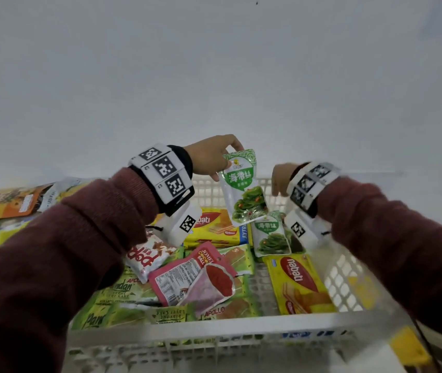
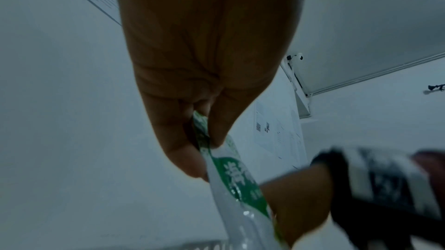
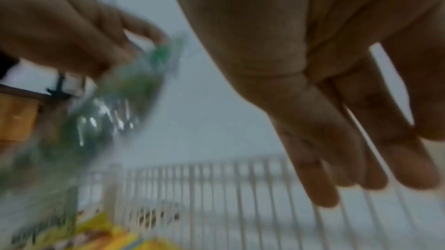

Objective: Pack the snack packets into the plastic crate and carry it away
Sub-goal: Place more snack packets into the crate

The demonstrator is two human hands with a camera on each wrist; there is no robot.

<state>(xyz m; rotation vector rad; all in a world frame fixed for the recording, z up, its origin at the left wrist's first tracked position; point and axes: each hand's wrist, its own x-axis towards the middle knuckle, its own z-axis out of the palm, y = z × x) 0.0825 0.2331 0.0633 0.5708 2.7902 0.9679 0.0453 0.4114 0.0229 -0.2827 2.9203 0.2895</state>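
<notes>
A white lattice crate (image 1: 244, 325) sits right below me, holding several snack packets. My left hand (image 1: 214, 157) pinches the top corner of a green and white seaweed packet (image 1: 242, 187) and holds it hanging above the crate's far side; the pinch on the packet (image 2: 231, 174) shows close up under my left hand (image 2: 199, 130). My right hand (image 1: 281, 180) hovers just right of that packet with straight fingers (image 3: 322, 168) and nothing in it. In the right wrist view the packet (image 3: 115, 101) is a blur above the crate wall (image 3: 216, 187).
Inside the crate lie a second seaweed packet (image 1: 269, 234), yellow wafer packs (image 1: 299, 284), a pink packet (image 1: 195, 278) and green cake packs (image 1: 112, 297). More packets (image 1: 12, 203) lie loose on the table at the left. A plain white wall stands behind.
</notes>
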